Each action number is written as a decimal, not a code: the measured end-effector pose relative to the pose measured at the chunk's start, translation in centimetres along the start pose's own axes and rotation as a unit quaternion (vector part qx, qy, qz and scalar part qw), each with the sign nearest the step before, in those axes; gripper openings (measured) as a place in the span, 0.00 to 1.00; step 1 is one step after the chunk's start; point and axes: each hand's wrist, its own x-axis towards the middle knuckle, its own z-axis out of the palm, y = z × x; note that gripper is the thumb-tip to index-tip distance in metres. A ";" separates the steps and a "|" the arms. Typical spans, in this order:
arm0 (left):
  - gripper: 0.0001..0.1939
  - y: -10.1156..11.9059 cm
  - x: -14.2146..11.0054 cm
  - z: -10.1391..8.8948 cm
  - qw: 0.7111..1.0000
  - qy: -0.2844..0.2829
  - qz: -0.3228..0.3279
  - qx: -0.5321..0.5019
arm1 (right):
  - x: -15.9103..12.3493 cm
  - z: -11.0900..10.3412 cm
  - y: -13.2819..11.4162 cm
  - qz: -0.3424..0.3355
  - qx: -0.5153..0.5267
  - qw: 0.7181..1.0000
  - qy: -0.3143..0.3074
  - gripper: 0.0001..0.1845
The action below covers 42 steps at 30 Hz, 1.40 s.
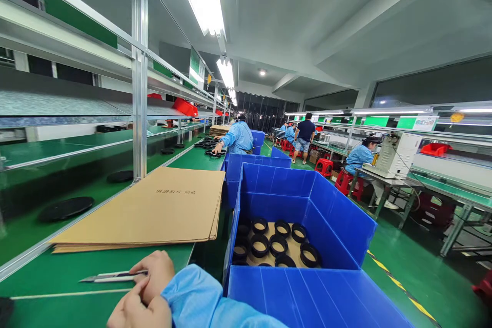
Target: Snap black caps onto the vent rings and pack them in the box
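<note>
My right hand (154, 270), in a light blue sleeve, rests on the green bench (46, 277) at the bottom of the view. Its curled fingers pinch the near end of a slim silver metal tool (109, 277) lying flat on the bench. My left hand (132, 312) sits just below it, fingers curled against the right hand; whatever they hold is hidden. Just beyond the hands lies a stack of flat brown cardboard sheets (154, 210). To the right stands a blue plastic crate (326, 210) with several black rings (277, 243) on a cardboard layer inside.
Another blue crate wall (307, 297) is right beside my sleeve. Black discs (65, 208) lie on the conveyor at left under metal shelving. Co-workers in blue coats sit farther along (238, 138) and at right (359, 156). Red stools (325, 166) stand in the aisle.
</note>
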 end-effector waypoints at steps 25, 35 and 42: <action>0.25 -0.3 -0.1 0.3 0.999 0.027 0.035 0.001 | -0.5 -0.5 -0.3 0.024 0.024 0.999 0.007 0.12; 0.24 -0.4 0.0 0.1 0.999 0.029 0.036 -0.018 | 1.1 0.1 -0.2 0.010 -0.019 0.999 -0.047 0.14; 0.24 -0.2 -0.1 0.1 0.999 0.030 0.041 -0.012 | 1.6 -0.3 -0.5 0.010 0.011 0.999 -0.031 0.07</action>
